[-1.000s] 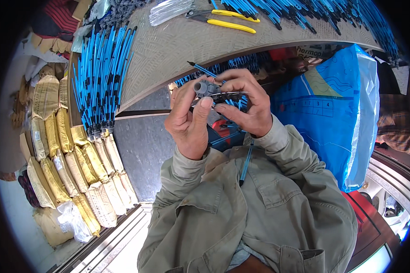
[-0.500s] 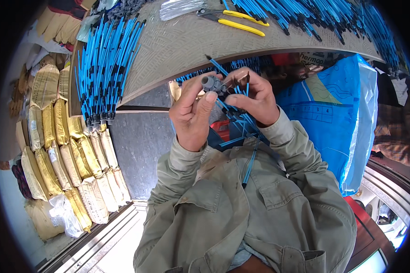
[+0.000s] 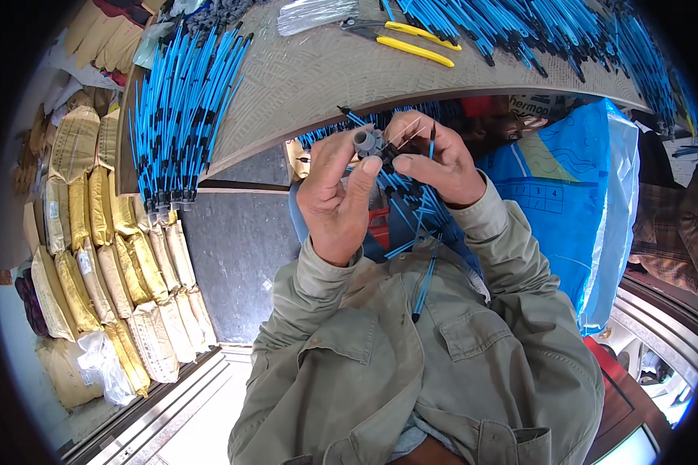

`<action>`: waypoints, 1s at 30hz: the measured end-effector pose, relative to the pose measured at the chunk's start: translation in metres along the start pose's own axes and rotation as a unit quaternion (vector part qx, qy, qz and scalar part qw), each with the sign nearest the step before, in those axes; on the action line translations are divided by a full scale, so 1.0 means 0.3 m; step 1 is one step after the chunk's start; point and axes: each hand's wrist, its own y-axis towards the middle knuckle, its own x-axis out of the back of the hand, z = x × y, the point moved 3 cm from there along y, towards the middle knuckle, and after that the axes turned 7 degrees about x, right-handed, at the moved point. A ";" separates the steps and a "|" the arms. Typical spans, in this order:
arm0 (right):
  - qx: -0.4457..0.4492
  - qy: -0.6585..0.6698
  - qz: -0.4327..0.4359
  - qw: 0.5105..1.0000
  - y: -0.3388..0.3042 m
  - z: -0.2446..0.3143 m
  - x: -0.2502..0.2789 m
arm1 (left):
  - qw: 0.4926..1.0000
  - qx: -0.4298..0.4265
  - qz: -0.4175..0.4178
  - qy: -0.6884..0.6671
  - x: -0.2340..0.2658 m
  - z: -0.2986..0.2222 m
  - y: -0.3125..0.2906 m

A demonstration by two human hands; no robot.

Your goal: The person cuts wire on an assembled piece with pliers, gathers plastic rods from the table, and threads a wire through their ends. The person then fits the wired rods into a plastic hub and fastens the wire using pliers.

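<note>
My left hand [image 3: 335, 200] is closed round a cluster of grey plastic fittings [image 3: 368, 142], its thumb pressed on their near side. Below the fittings hang thin blue tubes [image 3: 412, 203] with black ends, reaching down over my lap. My right hand [image 3: 440, 167] is closed beside the left, thumb and fingers pinching the dark part next to the grey fittings. Thin pale strands [image 3: 412, 133] stick out by its fingertips; whether they are cable ties I cannot tell. One tube [image 3: 425, 287] hangs against my jacket.
On the table [image 3: 302, 70] ahead lie a blue tube bundle [image 3: 182, 116] at left, more tubes [image 3: 512, 31] at right, yellow-handled pliers [image 3: 415, 48] and clear thin strips [image 3: 314, 15]. A big blue bag [image 3: 551, 201] stands at right. Stacked packages [image 3: 116, 256] are at left.
Both hands have shifted slightly to the right with the grey fittings. My right thumb and fingers now sit closer to the fittings, and the thin pale strands show more plainly.
</note>
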 end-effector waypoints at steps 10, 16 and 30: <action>0.027 -0.033 0.011 0.999 -0.019 0.005 -0.013 | 1.000 0.019 0.010 0.014 -0.003 -0.008 -0.013; -0.001 0.006 -0.026 1.000 -0.040 0.011 -0.011 | 0.999 -0.011 0.027 -0.030 -0.020 -0.009 -0.016; 0.174 -0.109 -0.142 0.968 -0.069 0.029 0.037 | 0.995 0.055 0.004 -0.085 -0.085 0.019 0.117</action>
